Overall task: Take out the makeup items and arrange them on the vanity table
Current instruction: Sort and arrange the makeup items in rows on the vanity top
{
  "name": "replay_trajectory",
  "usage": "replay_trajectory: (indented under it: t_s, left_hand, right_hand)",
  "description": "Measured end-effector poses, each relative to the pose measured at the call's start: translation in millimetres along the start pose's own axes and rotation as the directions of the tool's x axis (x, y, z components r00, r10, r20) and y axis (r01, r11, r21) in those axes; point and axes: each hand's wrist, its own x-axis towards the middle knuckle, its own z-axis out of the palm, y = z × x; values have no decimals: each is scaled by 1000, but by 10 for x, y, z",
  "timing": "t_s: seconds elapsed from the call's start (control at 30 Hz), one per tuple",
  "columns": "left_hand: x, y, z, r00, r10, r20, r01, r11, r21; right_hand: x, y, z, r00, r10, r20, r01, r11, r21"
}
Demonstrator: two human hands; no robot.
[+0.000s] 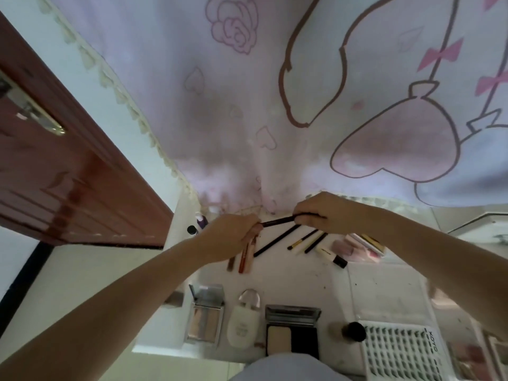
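**pinkbow_22:** so how far along is this? going from the near edge of the surface (371,287) outward: there's a mirrored palette (205,314), a white bottle with a clear cap (243,325), an open powder compact (292,329), a small jar with a dark lid (354,331) and a white lash tray (401,350), all laid side by side in a row; that part looks done to me

**tidy_lurker:** agreed; next row back is the stick stuff; a couple of reddish-brown lip pencils or tubes (245,255) just below the left hand (233,235), then a long black pencil (277,240), a gold-tipped brush (302,239), another dark pencil (316,242), a concealer tube with a black cap (332,255) and some pinkish boxes (362,247) off to the right; a purple bottle (202,221) and a dark-capped one (192,230) stand at the far left

**pinkbow_22:** and the hands? both are on one dark pencil (277,221) held just above that far row; left hand pinches one end, right hand (316,213) has its fingers curled round the other end

**tidy_lurker:** yeah; could be pulling a cap off or just lining it up, the view's too soft there to tell; I can't spot the bag or box the items come from, so no idea how many remain; my guess is it's well past halfway, with this pencil not yet set down among the others
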Motion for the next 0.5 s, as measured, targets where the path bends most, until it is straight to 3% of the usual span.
replay_trajectory:
  t_s: [0.1,0.27,0.33,0.43,0.5]
  left_hand:
    - [-77,-50,-107,999,24,-44,-22,999,45]
    - [-154,-57,-30,998,-26,50,20,993,115]
    - [-313,-269,-16,986,-147,84,133,979,152]
    - [-607,-684,-40,933,-359,-11,358,928,98]
    - [-577,-629,-8,942,-334,-11,334,937,103]
  right_hand:
    - [9,-68,-41,998,-36,-45,37,999,22]
    - [46,-130,116,999,-36,-2,36,999,25]
    - [-32,95,59,996,60,-68,-60,998,2]
    - [-253,492,-160,929,301,-215,-315,949,-29]
    - [-209,418,-151,941,257,-219,-268,963,-23]
